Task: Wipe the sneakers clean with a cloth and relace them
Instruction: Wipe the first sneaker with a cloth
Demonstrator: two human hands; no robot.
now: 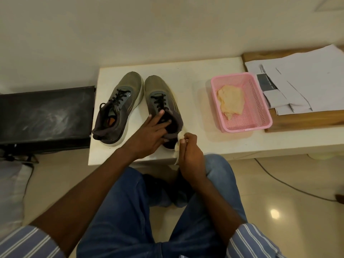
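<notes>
Head view: the left hand (pixel 151 135) rests on the heel end of the right-side olive-green sneaker with black laces (pixel 162 101). Its fingers are spread, some reach into the shoe's opening, and it grips the collar. The right hand (pixel 189 155) is closed around a small pale yellow cloth (pixel 179 144), pinched in the fingers and pressed against the back of that shoe's heel, near the front edge of the white worktop (pixel 195 144). The other olive-green sneaker with black laces (pixel 119 107) stands just beside it, close to the worktop's left edge, toes pointing to the back edge. A pink plastic basket with holes (pixel 260 101) sits toward the right, holding a second crumpled pale yellow cloth (pixel 230 101). White papers (pixel 301 79) lie on a brown wooden board (pixel 305 121) at the right end.
</notes>
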